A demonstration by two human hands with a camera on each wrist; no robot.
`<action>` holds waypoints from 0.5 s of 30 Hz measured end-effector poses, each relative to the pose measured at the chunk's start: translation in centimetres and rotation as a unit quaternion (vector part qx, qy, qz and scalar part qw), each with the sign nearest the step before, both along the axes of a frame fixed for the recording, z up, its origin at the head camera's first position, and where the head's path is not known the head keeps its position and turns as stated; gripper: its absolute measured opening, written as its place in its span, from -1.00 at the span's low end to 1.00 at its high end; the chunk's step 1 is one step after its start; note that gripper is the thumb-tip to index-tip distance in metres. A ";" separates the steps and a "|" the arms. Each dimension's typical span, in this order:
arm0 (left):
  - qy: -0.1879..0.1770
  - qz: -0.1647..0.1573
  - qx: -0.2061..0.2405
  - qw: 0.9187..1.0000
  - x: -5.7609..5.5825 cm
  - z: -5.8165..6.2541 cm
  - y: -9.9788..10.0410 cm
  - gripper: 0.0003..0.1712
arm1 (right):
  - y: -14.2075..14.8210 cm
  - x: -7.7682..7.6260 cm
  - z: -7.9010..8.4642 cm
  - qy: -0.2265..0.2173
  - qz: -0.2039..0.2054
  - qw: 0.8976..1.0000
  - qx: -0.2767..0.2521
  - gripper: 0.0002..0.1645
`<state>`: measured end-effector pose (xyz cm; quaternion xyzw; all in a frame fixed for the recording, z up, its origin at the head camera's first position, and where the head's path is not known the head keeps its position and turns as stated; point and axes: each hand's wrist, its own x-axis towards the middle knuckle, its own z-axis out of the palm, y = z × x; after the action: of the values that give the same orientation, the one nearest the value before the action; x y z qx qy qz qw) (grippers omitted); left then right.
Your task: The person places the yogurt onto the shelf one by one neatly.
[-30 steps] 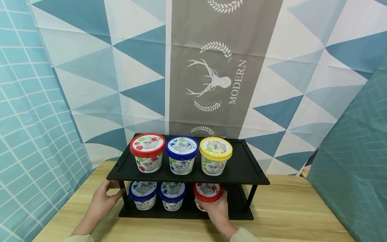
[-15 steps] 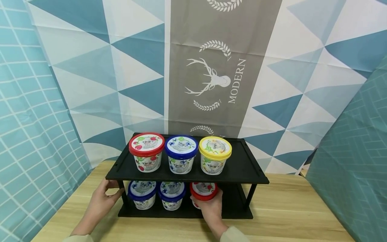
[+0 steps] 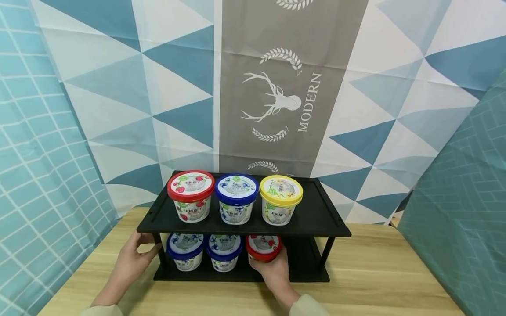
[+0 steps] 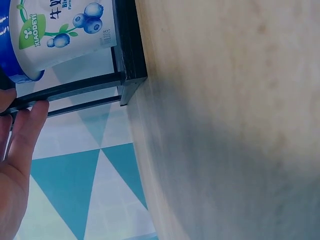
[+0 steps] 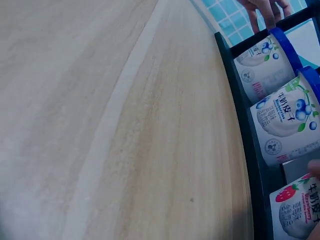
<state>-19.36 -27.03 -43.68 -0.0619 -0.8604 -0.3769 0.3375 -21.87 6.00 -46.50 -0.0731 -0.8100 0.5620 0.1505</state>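
Note:
My left hand (image 3: 132,259) grips the left front post of a black two-tier rack (image 3: 316,210). In the left wrist view, its thumb and fingers (image 4: 25,132) lie on either side of that post. On the lower tier, my right hand (image 3: 275,271) holds a small red-lidded tub (image 3: 263,245) from its right side. The strawberry print on this tub (image 5: 296,207) shows in the right wrist view, where fingers partly cover it. To its left stand two blue-lidded blueberry tubs, the near one (image 3: 224,251) and the end one (image 3: 186,250), both upright.
The upper tier carries a red-lidded tub (image 3: 191,197), a blue-lidded tub (image 3: 236,198) and a yellow-lidded tub (image 3: 281,199) in a row. The rack stands on a wooden table (image 3: 379,267). Patterned cloth (image 3: 269,87) hangs behind, with tile-print sheets at both sides.
My right hand has shifted the red-lidded tub left along the lower tier and slightly back, nearer the blue-lidded tubs. The left hand stays on the post.

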 end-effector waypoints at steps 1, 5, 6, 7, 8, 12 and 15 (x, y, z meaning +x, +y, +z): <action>0.001 0.002 -0.001 1.000 0.0 0.1 0.0 -0.46 | 0.0 0.0 0.1 -0.002 0.005 1.000 0.005 0.07; -0.004 0.007 0.000 1.000 0.1 0.0 -0.2 -0.45 | 0.0 0.2 0.3 -0.016 0.018 1.000 0.012 0.01; -0.007 0.008 0.003 1.000 0.1 0.0 -0.3 -0.45 | 0.1 0.2 0.3 -0.020 0.025 0.999 0.011 0.02; -0.011 0.009 0.004 1.000 0.1 -0.1 -0.3 -0.45 | 0.1 0.2 0.5 -0.024 0.035 0.999 0.006 0.03; -0.016 0.010 0.004 1.000 0.1 -0.1 -0.4 -0.45 | 0.3 0.3 0.6 -0.032 0.050 0.998 0.002 0.04; -0.040 0.012 0.005 0.999 0.4 0.1 -0.3 -0.49 | 1.8 1.0 1.8 -0.069 0.099 0.993 0.005 0.04; -0.062 0.015 -0.001 0.998 1.1 0.8 0.0 -0.54 | 3.6 1.7 3.3 -0.090 0.113 0.989 0.030 -0.03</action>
<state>-18.30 -27.07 -42.85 -0.0260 -0.8809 -0.3736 0.2893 -20.13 9.63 -43.16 -0.0268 -0.8400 0.5417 0.0149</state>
